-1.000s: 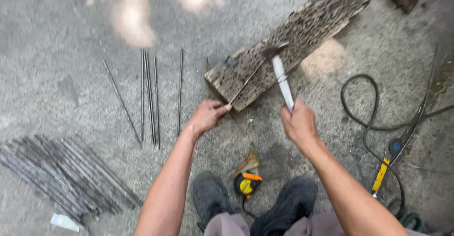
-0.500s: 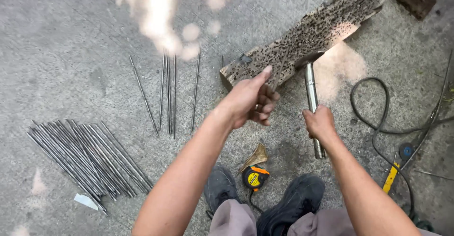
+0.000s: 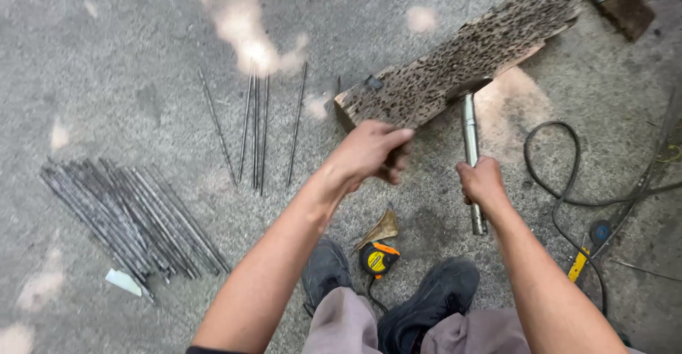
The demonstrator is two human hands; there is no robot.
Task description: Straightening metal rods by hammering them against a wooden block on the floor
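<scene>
1. The left hand (image 3: pixel 369 151), at frame centre, is curled with fingers together; whether anything thin lies in its grip cannot be told, since the fingers are slightly blurred and hide the palm.
2. The right hand (image 3: pixel 483 181), right of centre, is clamped around the metal handle of a hammer (image 3: pixel 470 137); its head meets the lower edge of the wooden plank (image 3: pixel 462 59), and the handle's butt sticks out below the fist.
3. The pitted plank runs diagonally from centre to upper right; its near end lies just above the left hand.
4. A few loose thin rods (image 3: pixel 256 127) lie upper centre-left; a dense bundle of rods (image 3: pixel 128 215) lies at lower left, with a small pale scrap (image 3: pixel 122 280) beside it.
5. A yellow-and-black tape measure (image 3: pixel 379 258) sits between the dark shoes (image 3: pixel 426 293) at bottom centre.
6. A black cable (image 3: pixel 561 176) loops at right, cut off by the frame edge.
</scene>
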